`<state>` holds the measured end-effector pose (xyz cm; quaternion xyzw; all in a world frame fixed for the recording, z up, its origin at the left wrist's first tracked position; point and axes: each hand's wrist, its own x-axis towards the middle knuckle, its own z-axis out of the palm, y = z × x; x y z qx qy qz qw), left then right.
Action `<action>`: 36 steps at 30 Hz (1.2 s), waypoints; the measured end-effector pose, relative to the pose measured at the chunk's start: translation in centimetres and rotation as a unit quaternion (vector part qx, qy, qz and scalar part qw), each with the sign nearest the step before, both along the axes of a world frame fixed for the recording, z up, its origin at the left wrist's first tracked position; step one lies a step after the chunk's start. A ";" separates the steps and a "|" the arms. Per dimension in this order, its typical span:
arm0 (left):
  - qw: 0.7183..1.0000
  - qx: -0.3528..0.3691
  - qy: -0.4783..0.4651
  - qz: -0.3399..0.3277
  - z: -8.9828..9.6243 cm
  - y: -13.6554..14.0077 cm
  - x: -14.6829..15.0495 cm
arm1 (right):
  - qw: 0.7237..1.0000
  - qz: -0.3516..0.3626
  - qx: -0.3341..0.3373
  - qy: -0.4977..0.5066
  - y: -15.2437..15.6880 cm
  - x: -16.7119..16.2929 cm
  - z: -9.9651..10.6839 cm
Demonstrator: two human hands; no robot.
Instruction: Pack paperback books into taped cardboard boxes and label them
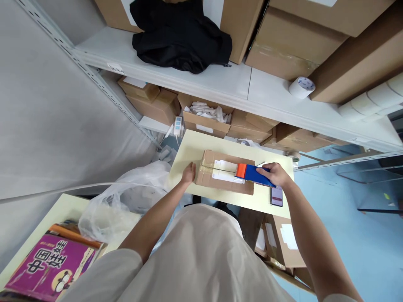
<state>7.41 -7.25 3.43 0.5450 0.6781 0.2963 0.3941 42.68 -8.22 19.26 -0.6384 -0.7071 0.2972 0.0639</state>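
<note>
A brown cardboard box lies flat on the pale yellow tabletop, with white labels on its top face. Clear tape shows at its left end. At that end is my left hand, its fingers close together against the box's side. My right hand grips a blue and orange tape dispenser from the right. The orange end of the dispenser sits over the right half of the box's top. A phone with a lit screen lies on the table below my right hand.
Behind the table, a shelf carries cartons, a black garment and tape rolls. An open carton of white items is underneath. At left are a clear plastic bag and a purple printed package. Cartons stand at lower right.
</note>
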 end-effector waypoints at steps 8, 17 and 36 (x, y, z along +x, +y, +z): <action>0.877 0.189 0.272 -0.348 6.1 -0.2 3.8 | 0.999 0.031 -0.018 -0.005 0.6 0.0 -0.2; 0.848 0.141 0.376 -0.345 6.1 -0.1 4.8 | 0.997 0.056 -0.041 -0.042 1.1 5.4 0.2; 0.830 0.121 0.325 -0.437 7.1 -2.1 17.9 | 0.992 0.033 -0.048 0.111 1.9 8.0 -10.0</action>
